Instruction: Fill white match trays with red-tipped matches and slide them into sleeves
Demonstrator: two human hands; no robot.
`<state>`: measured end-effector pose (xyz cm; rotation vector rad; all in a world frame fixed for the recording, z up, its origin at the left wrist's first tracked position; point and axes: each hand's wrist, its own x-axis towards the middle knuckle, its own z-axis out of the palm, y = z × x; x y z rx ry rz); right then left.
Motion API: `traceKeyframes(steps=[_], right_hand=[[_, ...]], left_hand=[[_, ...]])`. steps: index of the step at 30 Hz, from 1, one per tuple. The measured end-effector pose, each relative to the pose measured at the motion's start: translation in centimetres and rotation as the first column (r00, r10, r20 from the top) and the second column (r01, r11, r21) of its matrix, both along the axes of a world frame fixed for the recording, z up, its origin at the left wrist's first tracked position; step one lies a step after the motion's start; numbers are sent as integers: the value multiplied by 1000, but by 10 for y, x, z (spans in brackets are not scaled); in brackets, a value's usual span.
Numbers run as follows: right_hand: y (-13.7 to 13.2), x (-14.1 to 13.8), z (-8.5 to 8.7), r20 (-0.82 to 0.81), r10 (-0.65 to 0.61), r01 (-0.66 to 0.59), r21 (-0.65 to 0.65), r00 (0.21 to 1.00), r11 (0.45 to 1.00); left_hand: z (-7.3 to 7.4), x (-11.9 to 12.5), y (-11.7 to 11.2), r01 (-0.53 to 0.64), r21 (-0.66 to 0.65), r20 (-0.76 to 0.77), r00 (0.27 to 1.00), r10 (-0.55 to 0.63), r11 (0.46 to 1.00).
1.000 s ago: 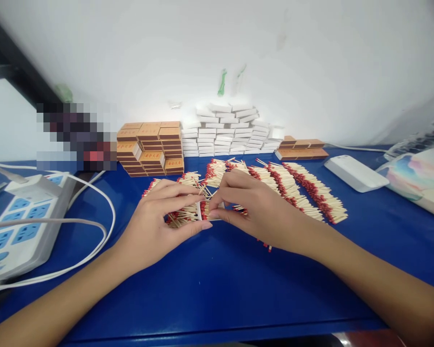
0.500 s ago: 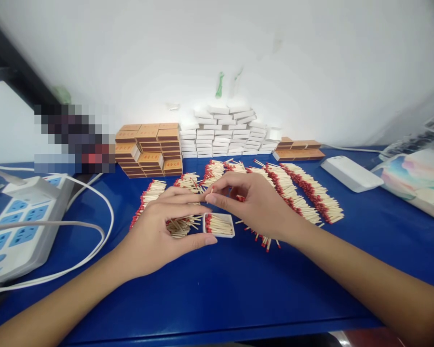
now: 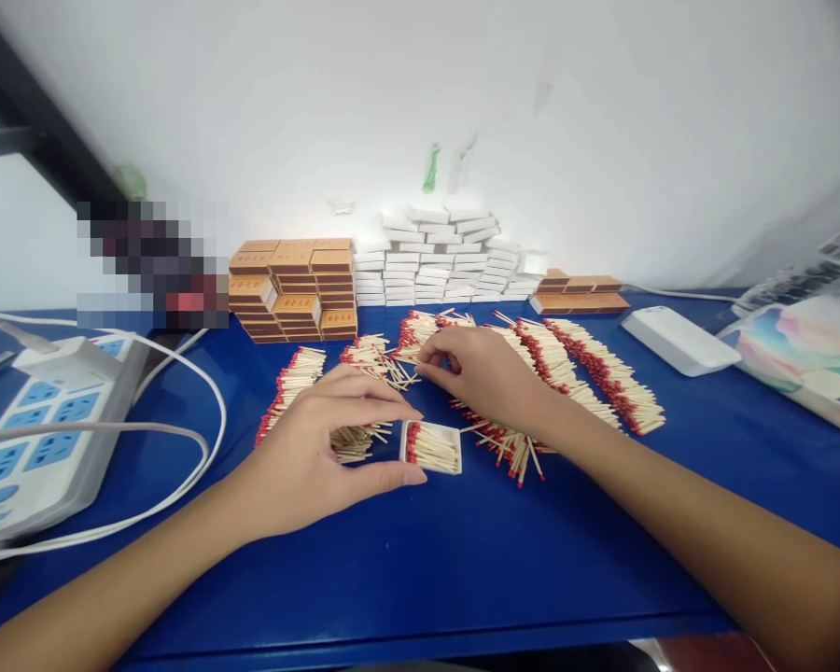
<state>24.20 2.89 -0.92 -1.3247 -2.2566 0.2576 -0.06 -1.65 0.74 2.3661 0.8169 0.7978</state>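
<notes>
Fingers (image 3: 390,412) of the left hand (image 3: 304,459) bracket a matchbox tray (image 3: 442,469).

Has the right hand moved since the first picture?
Yes: judged against the stacked white rectangular cardboard boxes, the right hand has moved forward, toward them.

2 hands (image 3: 322,448), 1 match-filled tray (image 3: 449,429), 2 orange matchbox stacks (image 3: 294,289)

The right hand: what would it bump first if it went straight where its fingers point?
Probably the loose matches just beyond the right hand's fingers, though depth is unclear and they may already be touching.
</notes>
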Motion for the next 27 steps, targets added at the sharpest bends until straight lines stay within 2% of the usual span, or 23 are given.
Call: traceKeyframes(steps=[7, 13, 16, 19, 23, 27], right_hand=[[2, 3, -3, 140, 151, -155, 16, 978, 988], [0, 9, 0, 415, 133, -186, 90, 900, 978], [-1, 13, 1, 486, 88, -179, 144, 870, 973], [-1, 18, 1, 520, 78, -182, 152, 851, 971], [1, 20, 0, 491, 166, -240, 90, 855, 967], [1, 16, -1, 455, 202, -277, 104, 868, 955]], left_hand=[[0, -1, -1, -1, 16, 8, 1000, 1, 1000], [0, 0, 1, 9, 23, 16, 1000, -9, 1000], [0, 0, 3, 4, 20, 7, 1000, -4, 1000], [0, 0, 4, 7, 18, -3, 1000, -7, 1000], [0, 0, 2, -2, 29, 9, 1000, 1, 1000], [0, 0, 2, -2, 26, 5, 1000, 1, 1000]])
